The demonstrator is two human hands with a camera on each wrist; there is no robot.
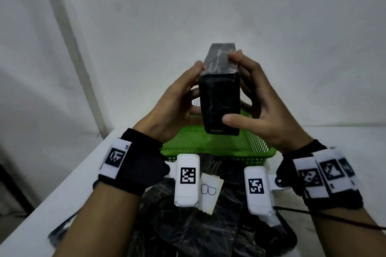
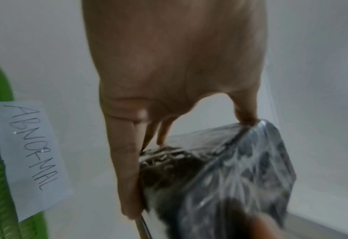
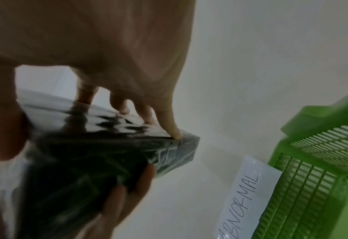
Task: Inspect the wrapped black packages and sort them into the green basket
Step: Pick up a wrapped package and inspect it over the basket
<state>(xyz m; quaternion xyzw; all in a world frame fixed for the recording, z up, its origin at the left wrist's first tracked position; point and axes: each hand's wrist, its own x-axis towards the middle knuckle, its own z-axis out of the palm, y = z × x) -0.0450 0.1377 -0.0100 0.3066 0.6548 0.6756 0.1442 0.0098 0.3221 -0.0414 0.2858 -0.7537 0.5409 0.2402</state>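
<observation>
Held package: a black rectangular package wrapped in clear crinkled film [image 1: 219, 98], raised between both hands above the green basket, one narrow end tilted up toward the wall.
Left hand: the left hand [image 1: 177, 100] grips the package's left side, fingers [image 2: 128, 169] laid along the film and the thumb on the far upper corner.
Right hand: the right hand [image 1: 261, 106] clasps the right side, thumb across the near face, fingertips [image 3: 175, 131] pressed on the upper edge.
Green basket: a green plastic mesh basket [image 1: 208, 144] stands on the white table [image 1: 73, 183] near its far edge, directly under the package; both hands and the package hide much of its inside.
Paper label: a white paper slip handwritten "ABNORMAL" [image 2: 30, 155] lies against the basket's outer wall.
Pile: more black film-wrapped packages [image 1: 188, 225] are heaped at the table's near edge, partly covered by the wrists.
Tag: a small cream paper tag marked "B" [image 1: 210, 192] lies on the heap.
Wrists: black wristbands with white marker blocks [image 1: 187, 179] sit on both wrists.
Backdrop: a plain white wall [image 1: 208, 6].
</observation>
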